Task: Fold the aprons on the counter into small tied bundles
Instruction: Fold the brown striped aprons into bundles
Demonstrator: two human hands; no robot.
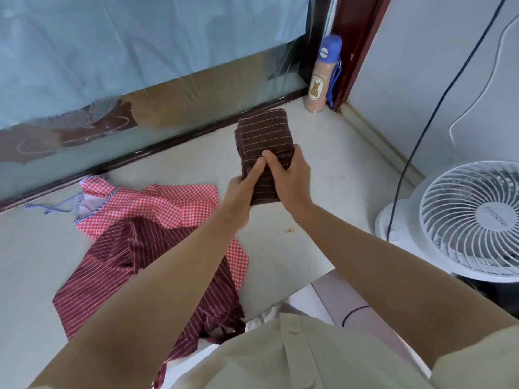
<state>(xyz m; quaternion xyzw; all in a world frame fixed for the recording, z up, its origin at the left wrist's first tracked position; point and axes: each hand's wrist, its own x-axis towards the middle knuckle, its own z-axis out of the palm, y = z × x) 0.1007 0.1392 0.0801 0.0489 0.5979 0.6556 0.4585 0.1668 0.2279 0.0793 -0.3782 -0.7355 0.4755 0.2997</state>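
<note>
A brown apron with thin pale stripes (264, 130), folded into a compact bundle, lies on the pale counter (323, 169) near the back right corner. My left hand (241, 186) grips its near left edge, thumb on top. My right hand (289, 175) grips its near right side, fingers curled over the fabric. A maroon striped apron (120, 262) lies spread out at the lower left. Partly under it sits a red-and-white checked apron (168, 203) with blue striped ties (56, 206).
A pink bottle with a blue cap (323, 77) stands in the back corner by a dark red frame. A white fan (466, 217) sits at the right, past the counter's edge, with dark and white cables on the wall. A glass window runs behind the counter.
</note>
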